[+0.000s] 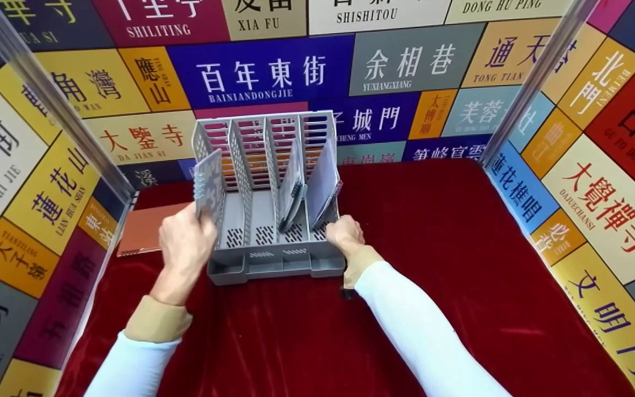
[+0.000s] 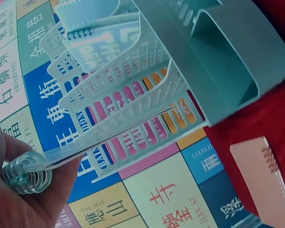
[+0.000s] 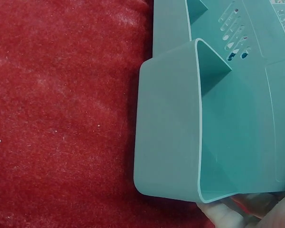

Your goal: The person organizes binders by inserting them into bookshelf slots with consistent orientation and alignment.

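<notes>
A grey desk file organizer (image 1: pixel 273 255) with upright slatted dividers stands on the red cloth. My left hand (image 1: pixel 185 240) pinches a spiral notebook (image 1: pixel 209 179) by its coil edge, upright at the organizer's leftmost compartment. In the left wrist view, the notebook's coil (image 2: pixel 28 173) lies between thumb and fingers. My right hand (image 1: pixel 345 234) grips the organizer's right side near its front corner. Its fingertips (image 3: pixel 223 214) show beside the organizer's front pocket (image 3: pixel 168 128) in the right wrist view. Spiral notebooks (image 1: pixel 323 179) lean in the two right-hand compartments.
An orange-brown spiral notebook (image 1: pixel 149 229) lies flat on the cloth left of the organizer, partly behind my left hand. Printed panels (image 1: pixel 262 71) with place names stand behind and on both sides. Red velvet cloth (image 1: pixel 461 248) covers the table.
</notes>
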A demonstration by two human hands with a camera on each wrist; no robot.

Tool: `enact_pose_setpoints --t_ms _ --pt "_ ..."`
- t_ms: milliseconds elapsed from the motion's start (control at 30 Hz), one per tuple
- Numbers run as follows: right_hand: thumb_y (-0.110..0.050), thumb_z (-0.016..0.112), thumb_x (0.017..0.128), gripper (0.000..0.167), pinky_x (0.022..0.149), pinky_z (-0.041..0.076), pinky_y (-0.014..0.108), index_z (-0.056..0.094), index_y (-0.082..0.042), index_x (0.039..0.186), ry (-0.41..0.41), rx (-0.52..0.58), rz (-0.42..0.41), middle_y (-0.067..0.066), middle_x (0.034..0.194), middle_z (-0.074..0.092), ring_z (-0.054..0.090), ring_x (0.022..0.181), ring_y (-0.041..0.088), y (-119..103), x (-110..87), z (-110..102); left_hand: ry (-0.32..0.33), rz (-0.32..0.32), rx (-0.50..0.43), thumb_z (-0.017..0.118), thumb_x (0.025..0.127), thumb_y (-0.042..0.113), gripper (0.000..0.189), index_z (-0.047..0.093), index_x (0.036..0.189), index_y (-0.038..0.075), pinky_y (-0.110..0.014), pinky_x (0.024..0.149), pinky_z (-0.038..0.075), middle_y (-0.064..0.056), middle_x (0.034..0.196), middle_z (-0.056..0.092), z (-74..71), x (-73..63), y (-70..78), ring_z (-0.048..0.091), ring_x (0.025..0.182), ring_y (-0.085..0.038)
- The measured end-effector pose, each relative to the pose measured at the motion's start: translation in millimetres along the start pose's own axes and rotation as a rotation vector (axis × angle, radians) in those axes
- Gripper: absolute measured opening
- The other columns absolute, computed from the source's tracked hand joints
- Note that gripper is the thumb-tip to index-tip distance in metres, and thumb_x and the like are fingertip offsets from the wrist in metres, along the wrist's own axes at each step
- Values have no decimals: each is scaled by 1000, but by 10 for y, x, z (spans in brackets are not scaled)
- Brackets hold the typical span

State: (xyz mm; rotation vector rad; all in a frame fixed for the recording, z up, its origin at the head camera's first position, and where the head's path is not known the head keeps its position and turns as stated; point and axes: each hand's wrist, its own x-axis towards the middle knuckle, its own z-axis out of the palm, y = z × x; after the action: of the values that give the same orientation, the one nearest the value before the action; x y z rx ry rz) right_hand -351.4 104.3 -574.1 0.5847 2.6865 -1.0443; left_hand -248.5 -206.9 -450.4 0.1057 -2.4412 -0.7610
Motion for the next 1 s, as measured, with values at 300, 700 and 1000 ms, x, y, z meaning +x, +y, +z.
enact_pose_setpoints --t_ms 300,700,1000 --pt "-27 58 102 36 109 59 53 77 -11 128 -4 1 2 16 134 79 74 128 38 -3 -11 -7 57 31 -94 71 106 20 26 84 115 -1 -63 70 64 -27 104 84 165 -23 103 82 83 -52" --pt "-25 56 101 28 106 60 52 78 -10 113 4 -6 -3 16 126 81 76 121 35 12 7 -23 173 70 -214 71 104 16 32 72 78 -2 -53 55 53 -25 76 79 498 10 257 73 60 -41" --pt "-27 58 101 33 109 59 51 78 -10 122 2 -23 -14 16 133 79 75 129 37 3 -11 -23 190 12 -299 72 104 15 25 79 90 -4 -58 62 61 -27 95 84 706 58 251 82 77 -47"
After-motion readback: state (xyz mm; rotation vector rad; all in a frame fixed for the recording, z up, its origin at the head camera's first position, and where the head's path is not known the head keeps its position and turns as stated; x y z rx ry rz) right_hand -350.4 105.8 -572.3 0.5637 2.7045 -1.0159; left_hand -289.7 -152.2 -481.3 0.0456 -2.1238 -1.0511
